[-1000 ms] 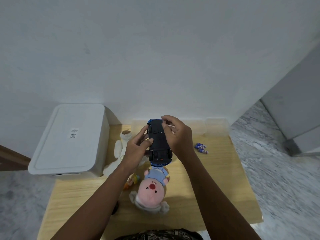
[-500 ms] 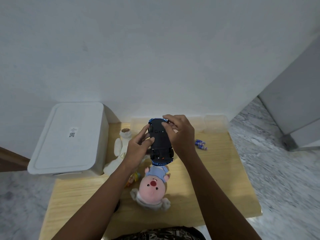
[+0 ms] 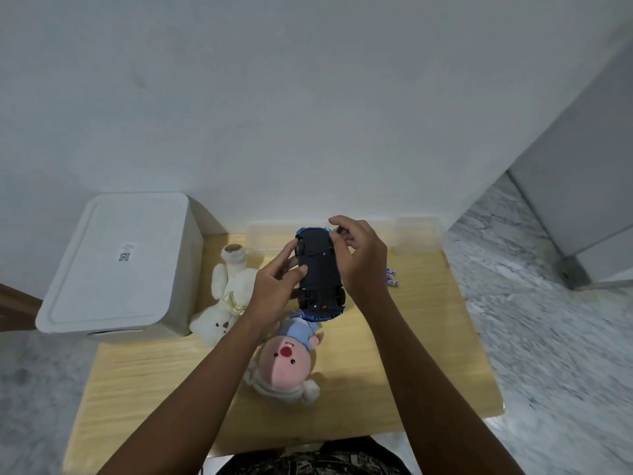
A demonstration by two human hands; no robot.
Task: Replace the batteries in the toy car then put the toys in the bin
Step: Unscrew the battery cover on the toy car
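A blue toy car (image 3: 320, 275) is held upside down above the wooden table (image 3: 428, 354), its black underside facing me. My left hand (image 3: 275, 286) grips its left side, thumb on the underside. My right hand (image 3: 359, 258) holds the right side, fingers curled at the far end of the car. A few small batteries (image 3: 392, 277) lie on the table to the right of my right hand. A white plush bear (image 3: 226, 296) and a pink plush pig (image 3: 284, 365) lie on the table below the car. A white lidded bin (image 3: 116, 265) stands at the left.
Clear plastic containers (image 3: 416, 234) stand against the white wall at the back of the table. Marble floor surrounds the table, and a grey cabinet (image 3: 582, 200) stands at the right.
Both hands have kept hold of the car and lifted it slightly farther from me. My right fingers have shifted at the car's far end.
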